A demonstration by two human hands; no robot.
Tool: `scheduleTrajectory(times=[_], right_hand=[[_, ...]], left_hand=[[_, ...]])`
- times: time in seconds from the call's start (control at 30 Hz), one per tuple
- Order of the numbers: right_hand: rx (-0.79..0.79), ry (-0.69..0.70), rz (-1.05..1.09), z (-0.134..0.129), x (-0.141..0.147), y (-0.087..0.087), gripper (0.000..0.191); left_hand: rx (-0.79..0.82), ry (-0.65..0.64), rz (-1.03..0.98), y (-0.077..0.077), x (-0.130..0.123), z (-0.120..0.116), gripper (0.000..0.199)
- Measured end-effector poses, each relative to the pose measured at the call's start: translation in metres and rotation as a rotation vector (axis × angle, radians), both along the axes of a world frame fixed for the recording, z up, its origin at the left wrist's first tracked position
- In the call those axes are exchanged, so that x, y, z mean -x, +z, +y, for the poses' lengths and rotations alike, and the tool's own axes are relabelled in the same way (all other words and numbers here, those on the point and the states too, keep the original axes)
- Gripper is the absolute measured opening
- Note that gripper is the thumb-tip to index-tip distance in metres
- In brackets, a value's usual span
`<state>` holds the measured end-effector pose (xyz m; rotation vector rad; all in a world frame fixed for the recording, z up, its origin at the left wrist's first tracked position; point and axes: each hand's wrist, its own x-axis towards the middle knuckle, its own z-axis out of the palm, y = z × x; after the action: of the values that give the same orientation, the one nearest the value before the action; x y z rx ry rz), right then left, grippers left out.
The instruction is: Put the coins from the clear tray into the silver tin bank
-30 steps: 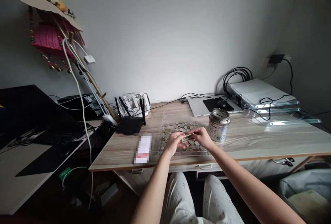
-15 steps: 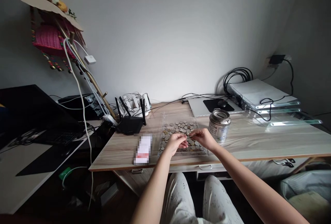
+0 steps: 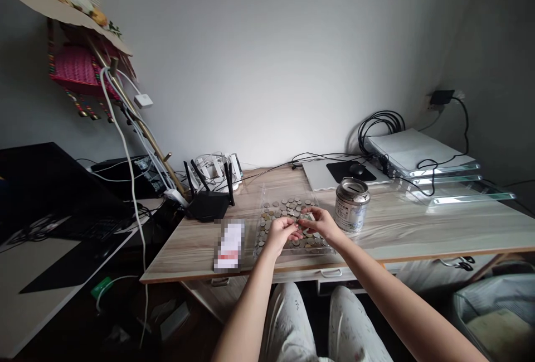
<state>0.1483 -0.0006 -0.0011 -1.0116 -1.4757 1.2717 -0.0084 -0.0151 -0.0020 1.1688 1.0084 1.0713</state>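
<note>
Remotely, I'm pinching what looks like a small note (image 3: 308, 217) between left hand (image 3: 283, 233) and right hand (image 3: 322, 223), above coins (image 3: 286, 207) a clear tray (image 3: 288, 191) is presumably corralling on the surface (image 3: 401, 228).

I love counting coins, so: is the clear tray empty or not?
Not empty: many coins lie scattered across the clear tray, mostly silvery, with some yellowish.

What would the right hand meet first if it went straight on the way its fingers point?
Most likely the left hand, whose fingertips lie just ahead, over the coins. Whether they touch is unclear, and depth is hard to judge from one view.
</note>
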Motion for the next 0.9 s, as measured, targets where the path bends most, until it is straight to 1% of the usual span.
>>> scheduleTrajectory(times=[0.03, 0.07, 0.1, 0.17, 0.23, 0.27, 0.3, 0.37, 0.43, 0.5, 0.57, 0.73, 0.9], right_hand=[[-0.008, 0.009, 0.001, -0.004, 0.002, 0.002, 0.041], [-0.048, 0.003, -0.027, -0.008, 0.004, 0.006, 0.038], [-0.117, -0.023, -0.076, -0.012, 0.003, 0.013, 0.033], [-0.298, -0.116, -0.194, -0.018, -0.008, 0.033, 0.026], [-0.458, -0.233, -0.308, -0.016, -0.033, 0.06, 0.021], [-0.497, -0.321, -0.377, -0.012, -0.049, 0.075, 0.021], [-0.513, -0.43, -0.47, -0.006, -0.068, 0.089, 0.02], [-0.48, -0.591, -0.736, 0.008, -0.103, 0.112, 0.018], [-0.44, -0.63, -0.953, 0.021, -0.129, 0.124, 0.016], [-0.421, -0.589, -1.087, 0.027, -0.14, 0.127, 0.016], [-0.415, -0.552, -1.155, 0.028, -0.141, 0.124, 0.017], [-0.425, -0.542, -1.222, 0.027, -0.137, 0.12, 0.02], [-0.407, -0.445, -1.275, 0.034, -0.145, 0.117, 0.018]], left_hand=[[-0.003, 0.005, -0.002, 0.001, 0.0, -0.001, 0.03], [0.0, 0.005, 0.002, 0.002, 0.0, -0.001, 0.031], [0.005, 0.002, 0.011, 0.002, 0.0, -0.002, 0.031], [0.017, -0.002, 0.029, 0.002, 0.001, -0.001, 0.032], [0.019, 0.01, 0.02, 0.001, 0.001, 0.0, 0.032], [0.014, 0.022, 0.012, 0.0, 0.002, 0.001, 0.032], [0.007, 0.032, 0.007, 0.0, 0.002, 0.002, 0.031], [-0.004, 0.041, 0.019, -0.002, 0.001, 0.004, 0.029], [-0.004, 0.055, 0.05, -0.002, 0.0, 0.005, 0.027], [-0.004, 0.072, 0.078, -0.003, -0.001, 0.006, 0.024], [-0.012, 0.08, 0.097, -0.005, -0.002, 0.008, 0.023], [-0.032, 0.075, 0.096, -0.009, 0.0, 0.01, 0.022], [-0.042, 0.084, 0.101, -0.008, 0.001, 0.008, 0.02]])
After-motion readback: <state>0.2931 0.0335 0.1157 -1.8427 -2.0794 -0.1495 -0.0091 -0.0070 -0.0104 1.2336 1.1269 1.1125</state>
